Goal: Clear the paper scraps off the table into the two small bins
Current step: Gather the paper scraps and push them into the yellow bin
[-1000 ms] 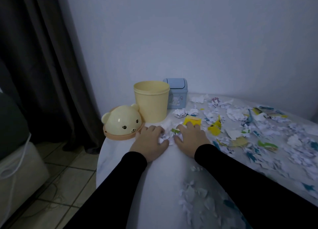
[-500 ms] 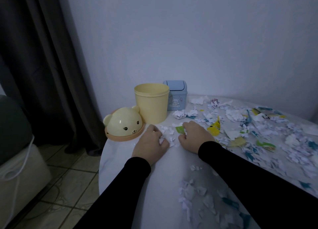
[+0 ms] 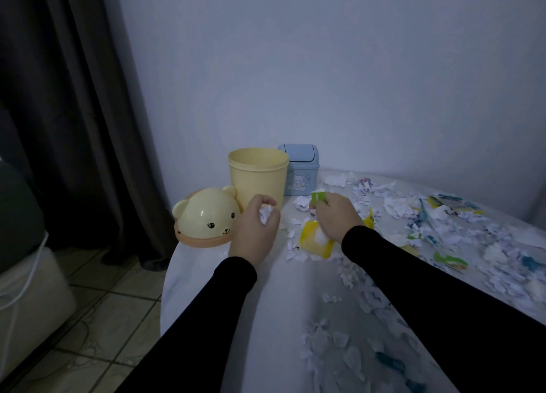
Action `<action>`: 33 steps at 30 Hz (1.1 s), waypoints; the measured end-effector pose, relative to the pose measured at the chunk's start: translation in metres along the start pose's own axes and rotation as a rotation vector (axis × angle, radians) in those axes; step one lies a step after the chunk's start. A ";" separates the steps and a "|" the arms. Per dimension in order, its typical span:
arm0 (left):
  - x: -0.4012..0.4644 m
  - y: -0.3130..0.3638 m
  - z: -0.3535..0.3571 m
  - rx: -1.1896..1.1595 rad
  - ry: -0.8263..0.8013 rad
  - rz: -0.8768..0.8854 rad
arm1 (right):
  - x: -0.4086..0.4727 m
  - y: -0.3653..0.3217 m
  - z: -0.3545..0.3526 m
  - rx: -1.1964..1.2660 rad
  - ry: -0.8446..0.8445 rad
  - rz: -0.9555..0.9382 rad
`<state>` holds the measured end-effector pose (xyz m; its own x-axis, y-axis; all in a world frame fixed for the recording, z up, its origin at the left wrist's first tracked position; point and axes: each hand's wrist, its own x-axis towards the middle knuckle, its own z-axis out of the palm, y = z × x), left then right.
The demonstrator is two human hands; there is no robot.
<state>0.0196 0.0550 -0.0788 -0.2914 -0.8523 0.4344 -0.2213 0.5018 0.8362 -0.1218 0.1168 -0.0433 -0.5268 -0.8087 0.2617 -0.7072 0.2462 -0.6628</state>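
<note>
My left hand (image 3: 256, 230) is lifted off the table and grips a wad of white paper scraps (image 3: 265, 214) just in front of the open yellow bin (image 3: 257, 174). My right hand (image 3: 335, 220) is raised too and holds scraps, among them a green and white piece (image 3: 319, 197). The small blue bin (image 3: 300, 168) with its swing lid closed stands behind the yellow one. Under my right hand lies a yellow and white scrap (image 3: 316, 239). Many torn paper scraps (image 3: 443, 224) cover the right part of the white round table (image 3: 212, 277).
The yellow bin's bear-shaped lid (image 3: 206, 217) lies on the table's left edge beside the bin. A dark curtain (image 3: 74, 112) hangs at the left, a tiled floor (image 3: 97, 313) lies below, and a wall stands close behind the table.
Both hands closed on the scraps gathered between them and rose off the table toward the yellow bin. A yellow and white scrap now shows under my right hand.
</note>
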 end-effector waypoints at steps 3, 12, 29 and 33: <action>0.003 0.001 -0.001 -0.087 0.020 -0.034 | 0.004 -0.001 -0.001 0.154 0.038 0.034; 0.031 0.016 -0.008 -0.293 0.143 -0.085 | 0.017 -0.016 -0.015 0.354 0.107 0.018; 0.122 0.058 -0.007 -0.434 0.313 0.052 | 0.106 -0.088 -0.023 0.322 0.209 -0.134; 0.169 0.062 -0.012 -0.387 0.290 0.025 | 0.132 -0.113 -0.020 0.426 0.218 -0.164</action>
<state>-0.0319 -0.0598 0.0507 -0.0083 -0.8741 0.4857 0.1609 0.4782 0.8634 -0.1208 -0.0076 0.0804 -0.5433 -0.6772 0.4962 -0.5572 -0.1512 -0.8165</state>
